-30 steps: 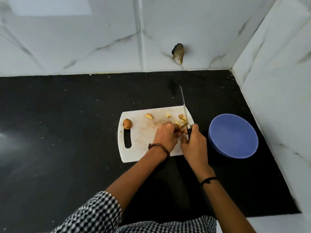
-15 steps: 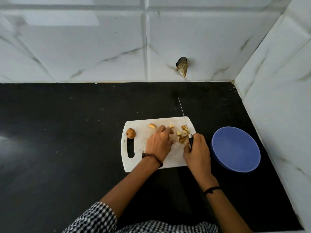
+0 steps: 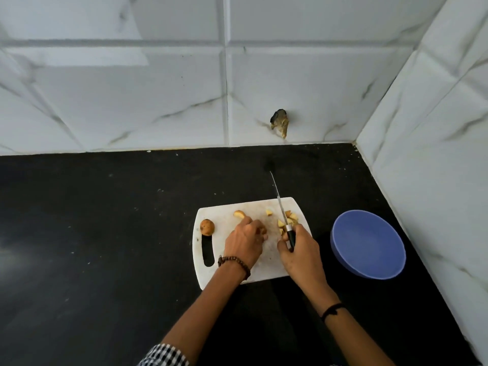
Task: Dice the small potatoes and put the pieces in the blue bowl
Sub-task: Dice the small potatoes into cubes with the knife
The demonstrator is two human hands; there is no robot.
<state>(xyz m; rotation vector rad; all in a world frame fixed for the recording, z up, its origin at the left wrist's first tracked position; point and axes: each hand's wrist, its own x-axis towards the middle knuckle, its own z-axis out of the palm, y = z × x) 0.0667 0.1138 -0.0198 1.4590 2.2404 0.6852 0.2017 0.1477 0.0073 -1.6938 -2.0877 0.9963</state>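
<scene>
Half a second back the left hand (image 3: 247,243) sat close against the pile of cut pieces (image 3: 289,220); now it had slid left, and a clear gap of white board showed between it and the right hand (image 3: 301,250). The left grip was curled over a piece of potato (image 3: 262,229), brown skin peeking out by the fingertips. The right grip was clenched round the black handle of the knife (image 3: 281,207), blade pointing away toward the wall, running past the diced heap. Those dice looked pale yellow with bits of tan skin, bunched at the right far corner of the cutting board (image 3: 264,270). One whole small potato (image 3: 207,227) waited by the handle slot, a wedge (image 3: 239,214) further along. The blue bowl (image 3: 368,244) stood on the black surface (image 3: 105,233) just right of the board, nothing in it
</scene>
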